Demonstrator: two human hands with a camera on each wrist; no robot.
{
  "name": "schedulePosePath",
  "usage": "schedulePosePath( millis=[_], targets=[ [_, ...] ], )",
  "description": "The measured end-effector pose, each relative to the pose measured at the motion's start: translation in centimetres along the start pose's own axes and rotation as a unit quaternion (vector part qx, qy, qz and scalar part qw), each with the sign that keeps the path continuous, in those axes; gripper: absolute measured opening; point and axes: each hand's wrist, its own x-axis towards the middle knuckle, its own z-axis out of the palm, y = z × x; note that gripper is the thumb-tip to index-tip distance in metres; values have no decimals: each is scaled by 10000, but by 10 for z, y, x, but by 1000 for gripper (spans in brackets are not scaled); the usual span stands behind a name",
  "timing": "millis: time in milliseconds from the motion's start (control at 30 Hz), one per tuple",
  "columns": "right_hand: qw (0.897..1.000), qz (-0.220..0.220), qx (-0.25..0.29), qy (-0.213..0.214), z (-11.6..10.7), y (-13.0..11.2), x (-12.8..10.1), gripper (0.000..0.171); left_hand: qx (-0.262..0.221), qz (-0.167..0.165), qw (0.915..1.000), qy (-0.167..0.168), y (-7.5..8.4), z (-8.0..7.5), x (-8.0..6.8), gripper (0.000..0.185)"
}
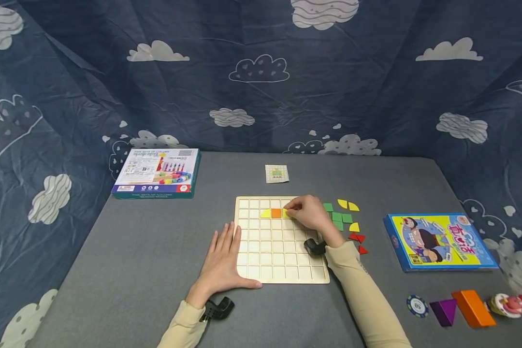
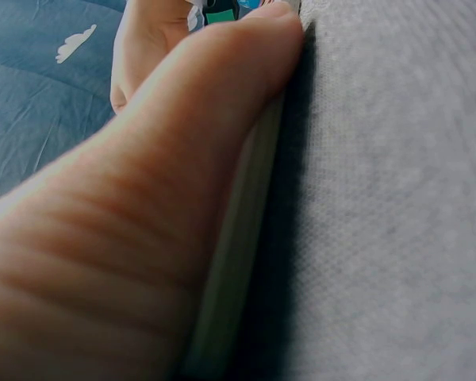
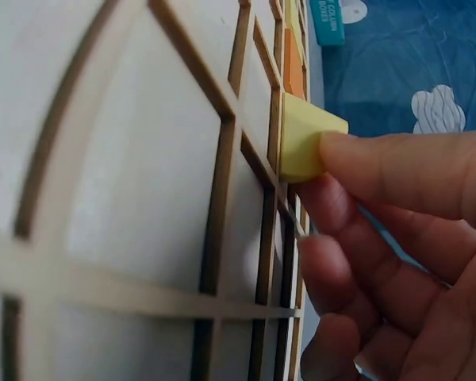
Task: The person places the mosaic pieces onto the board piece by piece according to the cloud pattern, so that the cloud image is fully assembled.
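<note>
A wooden grid board (image 1: 265, 259) lies on the grey table. In its second row from the far edge sit a yellow quarter-round tile (image 1: 266, 213) and, just right of it, an orange square tile (image 1: 276, 213). My right hand (image 1: 310, 212) pinches another yellow tile (image 3: 303, 143) between thumb and fingers, at the cell right of the orange one; the right wrist view shows it tilted against the cell's edge. With fingers spread, my left hand (image 1: 223, 263) rests at the board's near left corner, its thumb (image 2: 214, 87) along the near edge.
Right of the board lie green square tiles (image 1: 337, 217), yellow quarter-rounds (image 1: 354, 227) and red triangles (image 1: 363, 250). A pattern card (image 1: 277, 174) lies beyond it. Boxes stand left (image 1: 156, 173) and right (image 1: 441, 241); a poker chip (image 1: 417, 306), purple block (image 1: 443, 311), orange block (image 1: 474, 308) and figurine (image 1: 511, 305) sit front right.
</note>
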Motion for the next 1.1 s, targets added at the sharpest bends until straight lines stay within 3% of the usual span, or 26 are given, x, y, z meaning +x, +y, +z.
schedulePosePath(
  millis=[467, 733, 933, 1100],
  targets=[
    [9991, -66, -368, 189, 2, -1, 2, 5, -27, -20, 10000, -21, 0, 0, 0, 140],
    [9996, 61, -292, 5, -1, 0, -2, 4, -8, 1, 10000, -16, 0, 0, 1, 140],
    [9992, -115, -299, -257, -3, 3, -7, 11, 39, -30, 10000, -40, 0, -1, 0, 140],
    [9992, -217, 2, -345, -13, 9, -19, 18, 31, -5, 10000, -26, 0, -1, 0, 140]
  ],
)
